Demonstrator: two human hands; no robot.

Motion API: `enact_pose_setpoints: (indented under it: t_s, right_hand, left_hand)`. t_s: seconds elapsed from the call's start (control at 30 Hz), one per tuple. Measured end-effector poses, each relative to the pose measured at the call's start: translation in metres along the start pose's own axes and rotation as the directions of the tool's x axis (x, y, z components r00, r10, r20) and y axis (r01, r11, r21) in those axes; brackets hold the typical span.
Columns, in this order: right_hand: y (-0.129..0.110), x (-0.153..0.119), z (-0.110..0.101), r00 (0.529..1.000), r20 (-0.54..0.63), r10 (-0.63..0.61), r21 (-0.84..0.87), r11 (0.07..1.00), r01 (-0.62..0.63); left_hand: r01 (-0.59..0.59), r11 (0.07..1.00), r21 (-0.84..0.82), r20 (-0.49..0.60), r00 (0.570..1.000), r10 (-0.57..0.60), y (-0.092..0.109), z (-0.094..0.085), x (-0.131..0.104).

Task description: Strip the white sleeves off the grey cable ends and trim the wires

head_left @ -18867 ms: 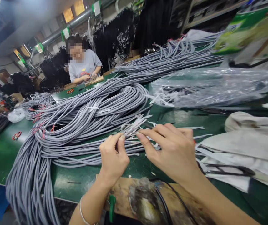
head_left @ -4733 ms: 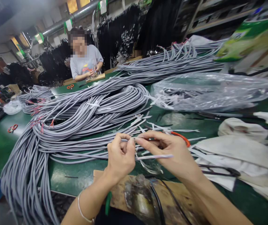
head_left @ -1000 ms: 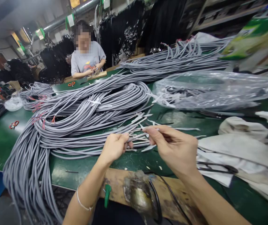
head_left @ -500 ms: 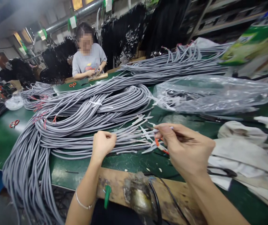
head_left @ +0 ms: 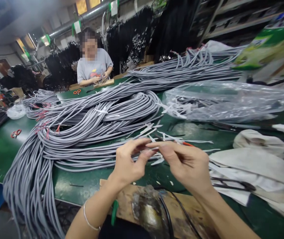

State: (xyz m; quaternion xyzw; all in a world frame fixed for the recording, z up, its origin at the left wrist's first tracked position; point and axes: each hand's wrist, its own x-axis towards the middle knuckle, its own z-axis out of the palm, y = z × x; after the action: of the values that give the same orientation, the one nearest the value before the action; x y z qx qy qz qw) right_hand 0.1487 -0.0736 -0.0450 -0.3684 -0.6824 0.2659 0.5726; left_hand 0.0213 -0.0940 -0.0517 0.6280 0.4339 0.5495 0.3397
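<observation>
Beyond my green table I see a pale wall, a metal pipe and shelves; below the table, grey floor.

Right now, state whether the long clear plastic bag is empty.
Not empty: the long clear plastic bag shows thin dark pieces inside; exact fullness, cannot tell.
</observation>
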Motion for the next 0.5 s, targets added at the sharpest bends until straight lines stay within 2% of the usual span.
enact_pose_setpoints:
  t_s: [0.07,0.17,0.27,0.37,0.43,0.5]
  right_hand:
    - [0.002,0.000,-0.002,0.999,-0.031,0.008,0.053,0.999,-0.006]
    - [0.004,0.003,-0.003,0.997,-0.067,0.039,0.111,0.993,-0.032]
    - [0.003,0.005,-0.005,0.998,0.051,0.047,0.098,0.994,-0.052]
    - [-0.002,0.005,-0.006,0.988,0.141,-0.064,0.058,0.997,0.056]
    - [-0.005,0.004,-0.007,0.981,0.133,-0.144,0.049,0.989,0.139]
    - [-0.005,0.004,-0.007,0.987,0.118,-0.113,0.066,0.992,0.105]
  left_hand:
    - [0.043,0.999,0.003,0.057,0.997,-0.043,-0.002,-0.002,0.001]
    - [-0.076,0.996,0.050,0.025,0.997,0.075,-0.003,-0.005,0.001]
    - [-0.185,0.982,0.022,-0.007,0.983,0.185,-0.002,-0.009,0.001]
    - [-0.195,0.980,0.038,-0.046,0.979,0.197,-0.002,-0.011,0.003]
    - [-0.226,0.969,0.105,0.006,0.974,0.226,-0.001,-0.011,0.004]
    - [-0.289,0.942,0.168,0.090,0.957,0.277,0.001,-0.012,0.003]
